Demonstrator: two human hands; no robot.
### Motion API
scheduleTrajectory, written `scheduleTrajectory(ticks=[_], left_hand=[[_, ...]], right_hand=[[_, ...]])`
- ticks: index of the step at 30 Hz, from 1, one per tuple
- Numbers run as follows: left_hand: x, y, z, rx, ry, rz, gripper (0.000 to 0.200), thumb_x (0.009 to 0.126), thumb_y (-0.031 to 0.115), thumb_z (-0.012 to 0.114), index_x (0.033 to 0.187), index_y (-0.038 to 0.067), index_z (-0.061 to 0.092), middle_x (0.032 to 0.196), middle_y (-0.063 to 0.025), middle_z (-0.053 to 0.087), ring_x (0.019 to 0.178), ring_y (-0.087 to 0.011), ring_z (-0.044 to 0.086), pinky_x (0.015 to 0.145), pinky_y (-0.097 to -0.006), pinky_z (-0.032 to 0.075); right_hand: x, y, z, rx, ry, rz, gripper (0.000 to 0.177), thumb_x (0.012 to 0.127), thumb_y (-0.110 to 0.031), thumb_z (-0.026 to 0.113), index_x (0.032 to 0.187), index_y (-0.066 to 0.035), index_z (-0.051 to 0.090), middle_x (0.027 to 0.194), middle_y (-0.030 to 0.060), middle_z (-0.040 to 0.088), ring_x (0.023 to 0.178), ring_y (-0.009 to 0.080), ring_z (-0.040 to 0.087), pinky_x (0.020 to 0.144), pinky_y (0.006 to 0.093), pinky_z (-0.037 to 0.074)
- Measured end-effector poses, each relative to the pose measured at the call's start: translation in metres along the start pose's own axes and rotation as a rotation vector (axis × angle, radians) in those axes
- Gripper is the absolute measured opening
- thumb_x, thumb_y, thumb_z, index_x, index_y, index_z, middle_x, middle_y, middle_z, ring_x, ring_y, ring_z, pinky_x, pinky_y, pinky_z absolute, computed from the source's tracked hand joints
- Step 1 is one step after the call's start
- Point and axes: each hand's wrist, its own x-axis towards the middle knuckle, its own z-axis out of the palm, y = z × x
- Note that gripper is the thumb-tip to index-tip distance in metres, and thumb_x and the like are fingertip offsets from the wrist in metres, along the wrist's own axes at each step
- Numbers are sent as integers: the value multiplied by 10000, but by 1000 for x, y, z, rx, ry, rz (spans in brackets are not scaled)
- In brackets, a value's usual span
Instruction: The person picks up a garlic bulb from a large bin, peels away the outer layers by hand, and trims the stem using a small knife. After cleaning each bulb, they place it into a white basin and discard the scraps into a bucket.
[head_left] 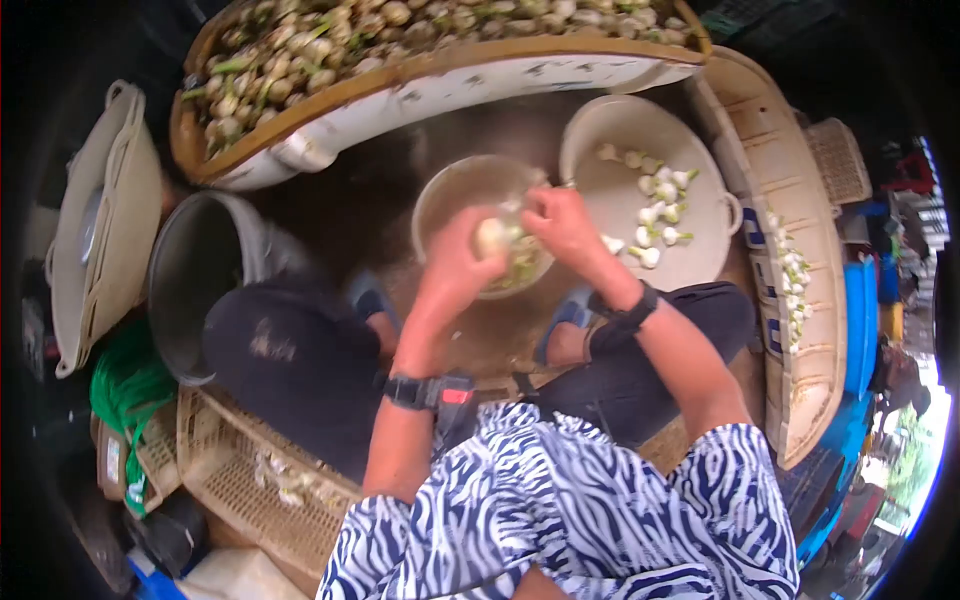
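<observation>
Above a round bowl (438,198), the left hand (462,250) grips a pale bulb (491,238). The right hand (562,225), blurred, pinches something, perhaps its stem.

A pale garlic bulb (490,238) is held above a round basin (455,188).
The bulb is rounded and creamy white, its outline softened by blur; it is gripped in the curled fingers of the left hand (458,250), its side left exposed toward the right hand (562,226), while its finer surface is obscured by motion.
</observation>
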Motion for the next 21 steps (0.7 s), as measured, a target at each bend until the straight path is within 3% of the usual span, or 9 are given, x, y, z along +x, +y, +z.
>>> scheduleTrajectory(ticks=[3,4,8,10,12,14,16,19,21], left_hand=[[-3,0,4,-13,109,15,589,690,61,603,1269,47,493,1196,-147,579,1122,-262,551,960,-345,421],[-1,3,4,-64,99,-22,604,696,47,580,1292,31,481,1222,-141,570,1134,-248,544,967,-341,415],[13,-21,20,-489,141,-371,397,807,82,571,1192,-15,552,1008,-77,624,854,-149,595,687,-259,499],[14,-33,19,-525,61,-424,350,807,93,594,1135,-25,565,939,-59,615,801,-114,574,607,-234,476],[16,-41,18,-320,88,-294,349,788,83,606,1116,-30,563,928,-67,620,791,-141,580,627,-258,481],[18,-42,16,-123,107,-173,349,770,73,617,1097,-36,561,917,-74,625,781,-168,586,647,-282,487],[17,-27,12,183,216,148,393,725,35,611,1106,-37,550,935,-104,620,818,-230,590,741,-324,486],[11,-25,18,85,144,287,447,688,-16,553,1135,-22,548,1038,-138,603,918,-257,580,860,-335,453],[4,-14,25,-41,80,221,454,714,0,500,1165,-31,533,1109,-141,588,982,-238,566,903,-335,435]], right_hand=[[10,31,5,-15,-234,-114,279,790,-259,655,964,-41,661,925,145,638,819,262,604,731,365,502],[9,21,9,253,-216,-26,286,765,-267,671,954,-53,662,931,139,642,824,280,610,742,368,500],[-4,-5,20,1,246,-270,125,661,-173,600,693,-52,594,711,138,593,702,329,602,618,444,472],[-14,-18,15,-186,203,-239,112,684,-151,590,703,-41,586,710,156,585,699,351,604,601,446,477],[-20,-19,18,-163,240,-283,111,699,-130,589,715,-22,573,710,170,587,695,369,601,610,460,470],[-18,-22,22,-49,312,-65,105,708,-116,590,730,-17,562,707,180,586,703,368,601,620,476,459],[-7,-13,29,-1,368,-10,135,703,-121,599,734,7,571,714,200,591,710,389,596,640,479,455],[7,3,25,368,202,313,170,683,-108,566,757,33,627,746,237,626,719,336,636,653,421,478],[7,6,22,373,180,239,168,689,-102,569,773,33,622,742,229,623,711,301,633,655,409,477]])
